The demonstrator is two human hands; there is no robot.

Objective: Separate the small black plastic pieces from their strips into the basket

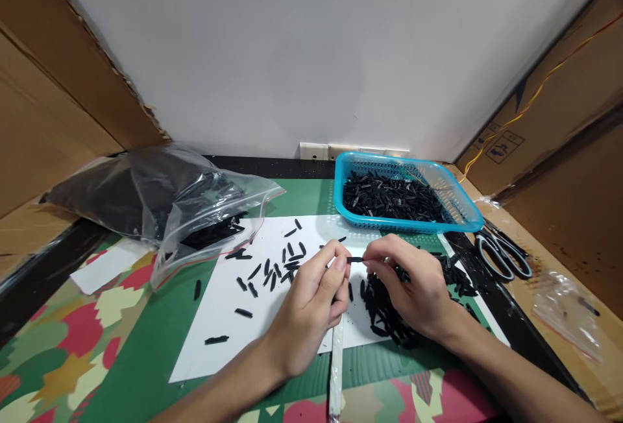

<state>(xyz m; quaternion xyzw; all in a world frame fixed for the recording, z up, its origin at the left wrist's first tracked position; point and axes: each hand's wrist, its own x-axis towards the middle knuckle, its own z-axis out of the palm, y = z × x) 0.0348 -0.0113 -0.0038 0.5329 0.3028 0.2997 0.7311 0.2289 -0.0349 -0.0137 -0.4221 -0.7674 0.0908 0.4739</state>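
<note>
A small black strip-shaped piece (355, 259) spans the gap between my two hands, above a white sheet (204, 358). The thumb and curled fingers of my left hand (316, 303) pinch its left end. My right hand (413, 283) grips the other end between thumb and fingertips. Beneath the right hand lies a dense pile of similar black pieces (389, 326), partly covered by it. Several loose pieces (272, 274) are scattered over the sheet left of my left hand. A narrow white strip (335, 371) runs from below that hand toward the near edge; whether the hand touches it is unclear.
A blue basket (413, 223) full of black pieces stands at the back right. At the back left lies a clear zip bag (160, 189) with black contents. Scissors (501, 254) and a small plastic bag (567, 313) lie at the right. Cardboard walls (559, 118) flank the table.
</note>
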